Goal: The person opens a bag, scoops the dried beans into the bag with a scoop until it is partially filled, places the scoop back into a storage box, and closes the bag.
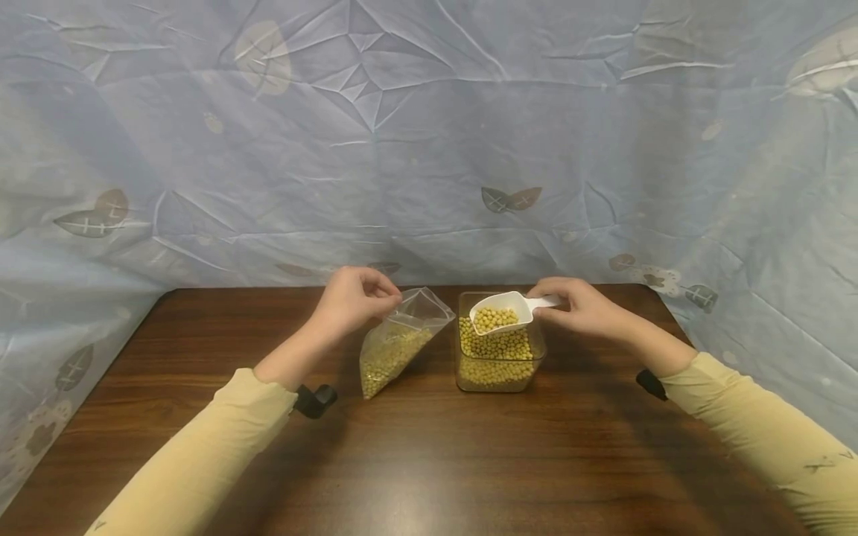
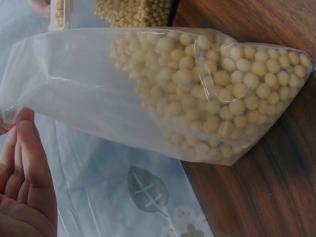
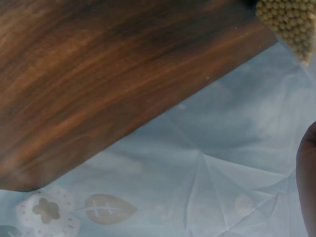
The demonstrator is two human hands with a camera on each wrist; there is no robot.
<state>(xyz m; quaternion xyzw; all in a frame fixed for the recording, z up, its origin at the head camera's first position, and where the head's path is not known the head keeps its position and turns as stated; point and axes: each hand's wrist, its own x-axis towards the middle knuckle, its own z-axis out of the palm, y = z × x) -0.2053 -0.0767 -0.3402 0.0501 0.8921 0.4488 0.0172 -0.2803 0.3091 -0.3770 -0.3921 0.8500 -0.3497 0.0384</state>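
My left hand (image 1: pixel 355 301) pinches the top edge of a clear plastic bag (image 1: pixel 395 346), which hangs tilted with its bottom corner low by the table. Round yellow soybeans (image 2: pixel 217 84) fill the lower part of the bag. With my right hand (image 1: pixel 579 307) I grip the handle of a white scoop (image 1: pixel 526 304). Soybeans lie in the scoop, which is above a clear square container (image 1: pixel 538 357) holding more soybeans. Only an edge of the right hand (image 3: pixel 307 177) shows in the right wrist view, and the scoop is out of sight there.
The dark wooden table (image 1: pixel 402 461) runs back to a pale blue leaf-print cloth (image 1: pixel 429 164) hanging behind and at the sides. Black straps (image 1: pixel 315 400) show near both wrists. The bag and container stand side by side near the table's far edge.
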